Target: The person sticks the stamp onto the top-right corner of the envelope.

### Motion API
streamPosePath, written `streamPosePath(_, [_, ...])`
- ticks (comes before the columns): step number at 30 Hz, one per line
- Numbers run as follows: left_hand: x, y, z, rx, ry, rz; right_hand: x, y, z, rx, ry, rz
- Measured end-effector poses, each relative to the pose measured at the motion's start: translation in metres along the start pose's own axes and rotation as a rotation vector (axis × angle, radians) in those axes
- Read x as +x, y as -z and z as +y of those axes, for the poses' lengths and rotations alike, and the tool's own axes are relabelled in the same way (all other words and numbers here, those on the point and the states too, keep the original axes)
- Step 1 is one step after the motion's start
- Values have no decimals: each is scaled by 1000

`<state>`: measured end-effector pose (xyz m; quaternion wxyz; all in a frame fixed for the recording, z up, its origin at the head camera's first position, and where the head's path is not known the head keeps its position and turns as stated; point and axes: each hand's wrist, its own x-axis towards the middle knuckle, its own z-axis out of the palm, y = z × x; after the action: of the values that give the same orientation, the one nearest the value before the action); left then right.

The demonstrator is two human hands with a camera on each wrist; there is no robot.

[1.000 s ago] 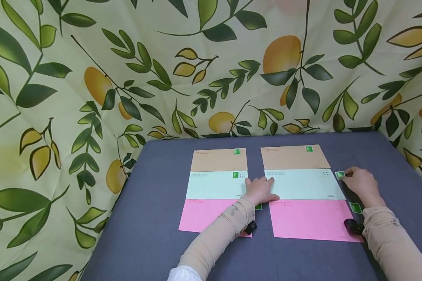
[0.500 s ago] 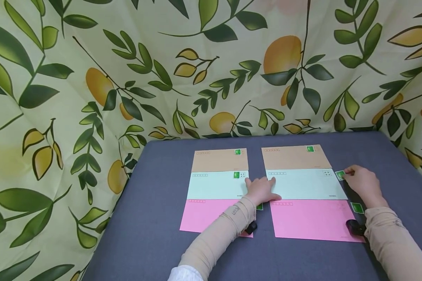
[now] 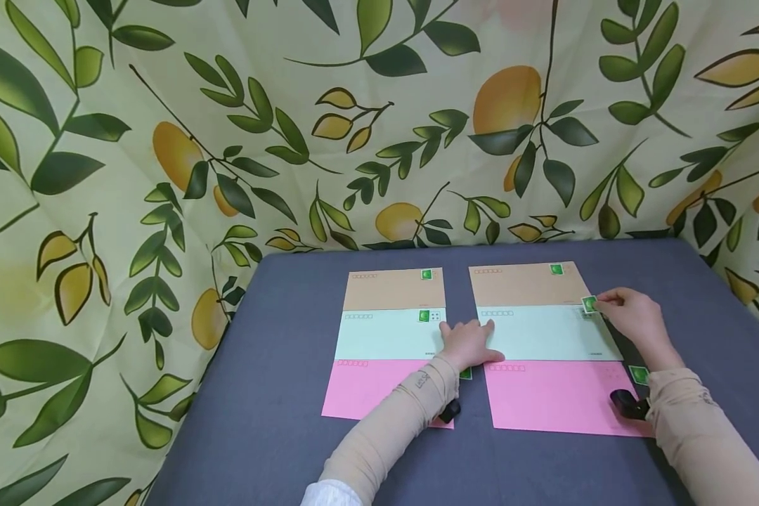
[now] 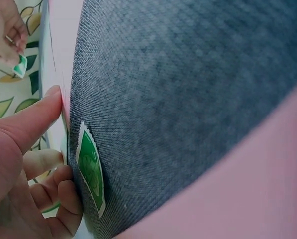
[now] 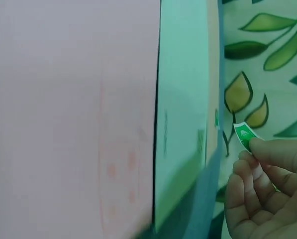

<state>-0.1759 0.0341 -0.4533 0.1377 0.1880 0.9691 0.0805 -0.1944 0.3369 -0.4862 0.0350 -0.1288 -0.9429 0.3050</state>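
My right hand point(image 3: 634, 320) pinches a green postage stamp point(image 3: 589, 304) by its edge, over the upper right corner of the right mint-green envelope point(image 3: 544, 337). In the right wrist view, the stamp point(image 5: 245, 134) sticks out from between thumb and index finger. My left hand point(image 3: 466, 343) is spread, its index finger and thumb at the left edges of the right mint-green and pink envelopes. Beneath it, another green stamp point(image 4: 91, 172) lies on the dark cloth, partly hidden in the head view.
Above and below lie a stamped brown envelope point(image 3: 525, 284) and a pink envelope point(image 3: 556, 397). The left column has a stamped brown envelope point(image 3: 392, 292), a stamped mint-green envelope point(image 3: 379, 339) and a pink envelope point(image 3: 360, 390). A loose stamp point(image 3: 639, 374) lies near my right wrist.
My right hand has picked the stamp up from the cloth right of the mint-green envelope and carried it left and away from me, over the envelope's corner. My left hand has stayed put.
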Motion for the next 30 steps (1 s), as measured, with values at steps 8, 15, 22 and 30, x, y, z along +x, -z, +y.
streamPosePath(8, [-2,2,0,-3,2,-2,-19,4,-50,64,-41,-104])
streamPosePath(15, [0,1,0,-4,-1,8,-16,-1,-50,45,-55,-142])
streamPosePath(22, [0,2,0,6,-6,6,-15,-1,-50,-1,-71,-145])
streamPosePath(30, [0,2,-1,-3,-12,7,-15,-3,-53,-34,-94,-162])
